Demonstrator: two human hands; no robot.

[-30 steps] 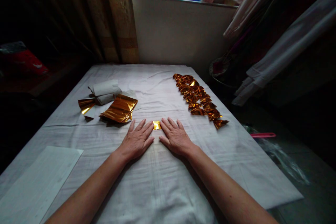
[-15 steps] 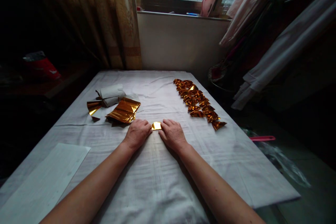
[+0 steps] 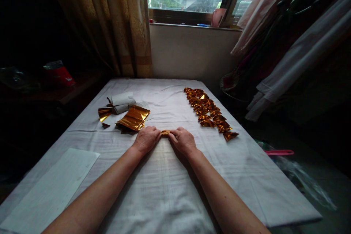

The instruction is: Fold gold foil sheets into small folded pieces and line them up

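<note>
A small piece of gold foil (image 3: 165,132) lies on the white cloth of the table (image 3: 164,190), pinched from both sides. My left hand (image 3: 146,139) has its fingers curled onto the foil's left end. My right hand (image 3: 183,140) is curled the same way on its right end. Most of the foil is hidden under my fingertips. A stack of flat gold foil sheets (image 3: 134,117) lies just left of my left hand. A long row of folded gold foil pieces (image 3: 210,111) runs from beside my right hand toward the far right edge.
A roll of white paper (image 3: 121,101) and a loose foil scrap (image 3: 104,114) sit behind the stack. A white sheet (image 3: 52,190) lies at the near left. Curtain (image 3: 126,25), window sill and wall stand behind; hanging cloth (image 3: 296,55) and a pink-handled tool (image 3: 278,152) are at the right.
Both hands went from lying flat with fingers stretched beside the foil to curled fingers pinching it from both ends. The foil now shows less. The camera tilted up a little.
</note>
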